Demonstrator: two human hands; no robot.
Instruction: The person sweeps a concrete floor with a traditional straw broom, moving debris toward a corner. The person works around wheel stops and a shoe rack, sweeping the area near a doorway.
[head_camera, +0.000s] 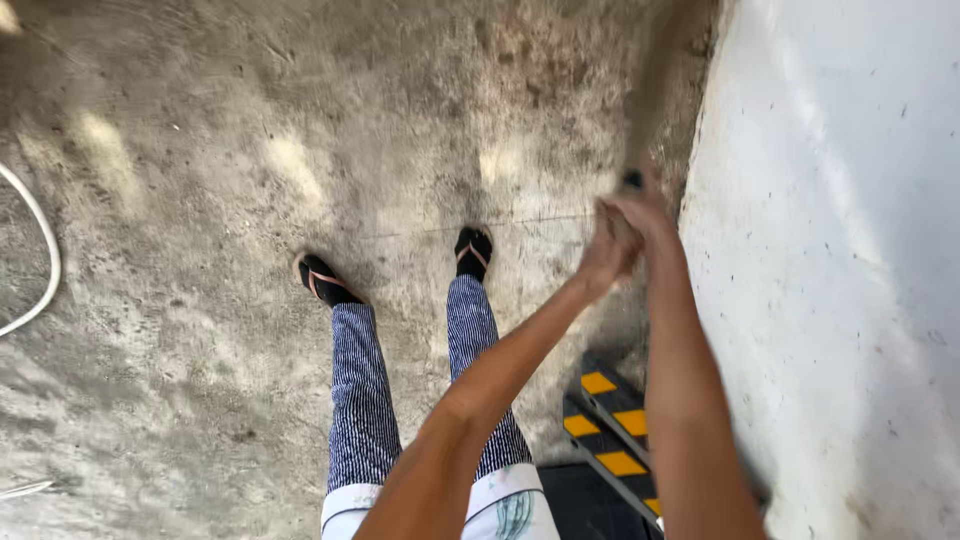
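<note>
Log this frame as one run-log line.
left hand: closed on blurred dark handle | right hand: same grip | beside: white wall | floor: concrete, black-yellow striped block

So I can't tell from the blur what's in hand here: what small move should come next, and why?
Probably slow the swing and steady the grip. Both hands, left hand and right hand, meet close to the white wall around a dark handle tip. What it belongs to is blurred, and the feet in sandals stand nearby.

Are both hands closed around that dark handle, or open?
Closed: left hand and right hand wrap together around the dark handle, though motion blur hides the fingers.
</note>
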